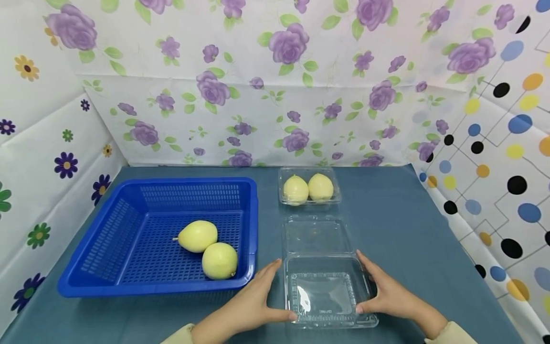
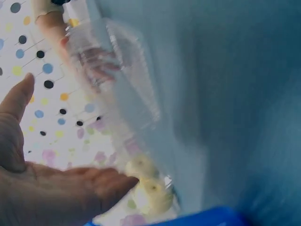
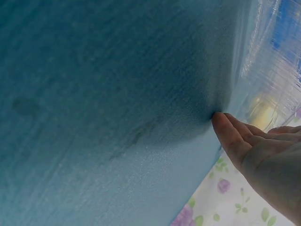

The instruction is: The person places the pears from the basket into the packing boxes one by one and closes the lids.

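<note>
An open clear plastic clamshell box [image 1: 324,291] lies on the blue-grey cloth, its lid [image 1: 318,236] folded back away from me. At the box's left side is my left hand [image 1: 253,303], fingers extended and thumb spread toward the near left corner. My right hand [image 1: 388,291] is at the right side, thumb over the rim and fingers along the outer wall. In the right wrist view the fingers [image 3: 230,136] look straight, with the tips close to the cloth. The left wrist view shows the left palm [image 2: 56,188] with nothing in it.
A blue plastic basket [image 1: 253,229] stands to the left, holding a pale yellow pear [image 1: 198,236] with a stem and another pear [image 1: 219,261]. Behind the open box, a second clear box [image 1: 309,200] contains two pears. Patterned sheets [image 1: 258,110] enclose the table's back and sides.
</note>
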The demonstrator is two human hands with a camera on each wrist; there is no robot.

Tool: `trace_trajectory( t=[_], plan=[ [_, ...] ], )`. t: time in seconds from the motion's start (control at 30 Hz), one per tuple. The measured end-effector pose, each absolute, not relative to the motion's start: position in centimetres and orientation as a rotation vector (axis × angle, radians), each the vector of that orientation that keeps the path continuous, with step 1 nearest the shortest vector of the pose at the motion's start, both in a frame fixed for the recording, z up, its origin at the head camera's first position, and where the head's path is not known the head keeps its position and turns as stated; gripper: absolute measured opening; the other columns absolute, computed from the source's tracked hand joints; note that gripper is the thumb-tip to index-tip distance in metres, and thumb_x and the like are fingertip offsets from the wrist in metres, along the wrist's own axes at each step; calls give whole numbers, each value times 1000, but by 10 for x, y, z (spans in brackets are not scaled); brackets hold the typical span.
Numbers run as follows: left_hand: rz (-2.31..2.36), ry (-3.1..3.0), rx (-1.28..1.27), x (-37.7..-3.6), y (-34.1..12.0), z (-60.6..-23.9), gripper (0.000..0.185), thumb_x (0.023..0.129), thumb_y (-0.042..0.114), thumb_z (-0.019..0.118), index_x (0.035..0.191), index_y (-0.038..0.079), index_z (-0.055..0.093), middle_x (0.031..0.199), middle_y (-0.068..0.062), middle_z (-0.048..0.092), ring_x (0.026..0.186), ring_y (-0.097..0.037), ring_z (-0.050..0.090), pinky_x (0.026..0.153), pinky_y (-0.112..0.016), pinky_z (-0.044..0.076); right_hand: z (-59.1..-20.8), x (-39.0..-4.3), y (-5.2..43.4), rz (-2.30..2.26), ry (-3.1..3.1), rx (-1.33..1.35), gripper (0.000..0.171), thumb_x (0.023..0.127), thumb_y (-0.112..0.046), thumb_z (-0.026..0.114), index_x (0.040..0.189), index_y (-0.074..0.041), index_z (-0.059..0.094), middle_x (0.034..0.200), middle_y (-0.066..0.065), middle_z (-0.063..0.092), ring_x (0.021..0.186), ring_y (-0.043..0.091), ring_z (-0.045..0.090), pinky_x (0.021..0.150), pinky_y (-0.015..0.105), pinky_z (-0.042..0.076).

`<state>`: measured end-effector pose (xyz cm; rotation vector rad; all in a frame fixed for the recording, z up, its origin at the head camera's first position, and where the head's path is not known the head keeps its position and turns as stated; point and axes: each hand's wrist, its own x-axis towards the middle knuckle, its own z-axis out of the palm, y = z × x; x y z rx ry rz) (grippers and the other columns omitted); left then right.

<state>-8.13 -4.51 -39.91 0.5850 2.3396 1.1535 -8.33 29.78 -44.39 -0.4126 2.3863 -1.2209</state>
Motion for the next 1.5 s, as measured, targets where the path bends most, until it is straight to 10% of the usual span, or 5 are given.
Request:
trace_trajectory(
  t=[0.37, 0.97, 1.5],
  plan=[
    [1239, 2251, 639, -81, -68, -364, 59, 89, 46, 63, 132, 7, 52, 133, -13, 55, 117, -37, 55, 90, -50, 50, -449, -83, 298, -1200, 2449, -428, 115, 76, -21, 80, 152, -4, -4, 153, 34, 4, 133, 58, 22, 98, 68, 33],
    [1363, 2459, 586, -90, -81, -356, 42, 90, 34, 65, 123, 7, 58, 122, -9, 61, 97, -20, 60, 73, -22, 51, -449, -81, 295, -1187, 2437, -378, 111, 80, -21, 77, 153, -7, -6, 154, 33, 2, 135, 58, 18, 97, 70, 31],
    [1117, 2810, 403, -109, -98, -360, 40, 90, 31, 66, 122, 10, 61, 123, -10, 61, 117, -29, 56, 94, -49, 48, -447, -78, 295, -1212, 2432, -379, 113, 79, -22, 78, 153, -7, -6, 154, 33, 3, 135, 57, 18, 97, 70, 30]
  ],
)
